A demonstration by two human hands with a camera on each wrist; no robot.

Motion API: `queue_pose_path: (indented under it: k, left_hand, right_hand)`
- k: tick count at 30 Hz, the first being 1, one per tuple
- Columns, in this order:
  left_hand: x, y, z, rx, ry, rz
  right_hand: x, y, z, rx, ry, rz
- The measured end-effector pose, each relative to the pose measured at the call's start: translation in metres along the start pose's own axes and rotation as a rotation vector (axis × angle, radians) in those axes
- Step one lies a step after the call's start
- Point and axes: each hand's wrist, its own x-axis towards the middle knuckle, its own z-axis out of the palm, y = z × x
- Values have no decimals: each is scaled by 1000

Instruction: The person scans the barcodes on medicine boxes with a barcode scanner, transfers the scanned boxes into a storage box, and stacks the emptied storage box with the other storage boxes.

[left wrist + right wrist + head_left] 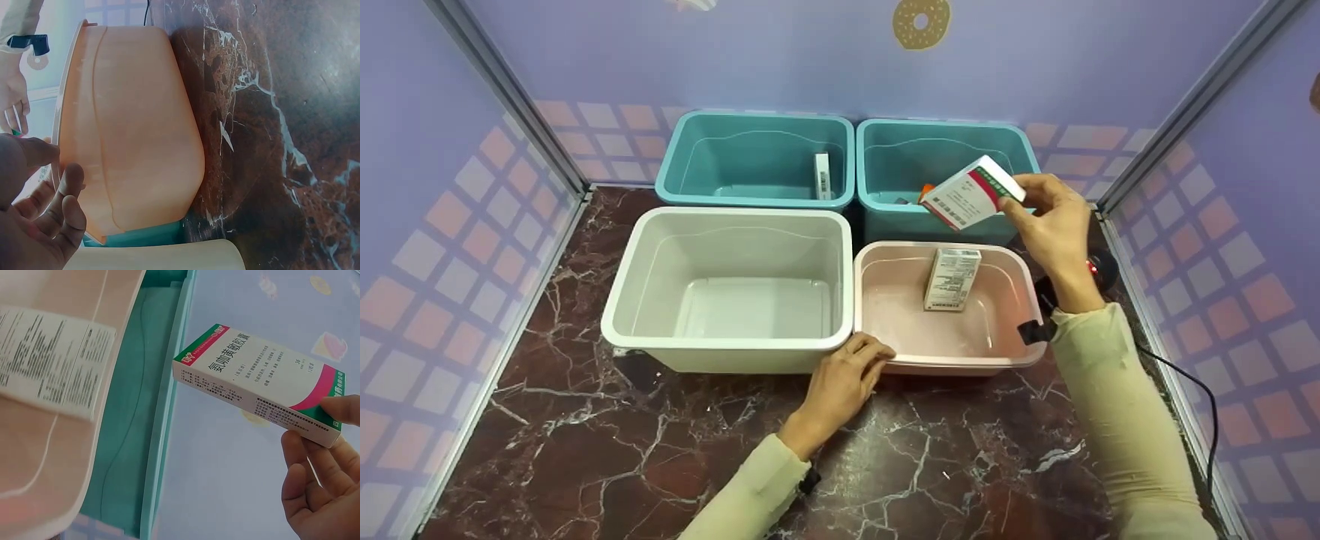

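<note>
My right hand pinches a white, green and red medicine box by one end, thumb on its printed face and fingers beneath. In the head view this box is held tilted in the air over the front rim of the right teal bin. My left hand grips the rim of the pink bin at its front left corner. Inside the pink bin, a white printed carton leans against the back wall.
A white bin stands left of the pink one. Behind it, the left teal bin contains a slim white box. An orange item lies in the right teal bin. A black cable runs along the right wall.
</note>
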Motion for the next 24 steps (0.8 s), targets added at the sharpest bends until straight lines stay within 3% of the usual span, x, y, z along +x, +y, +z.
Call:
queue_pose_path:
  k: [7, 10, 24]
  left_hand:
    - [0, 0, 0, -8, -4, -4]
    - [0, 0, 1, -7, 5, 2]
    - [0, 1, 0, -5, 10, 4]
  right_hand:
    - [-1, -20, 15, -12, -31, -7]
    - [6, -13, 23, -11, -34, 11]
    - [14, -24, 59, 30, -90, 24]
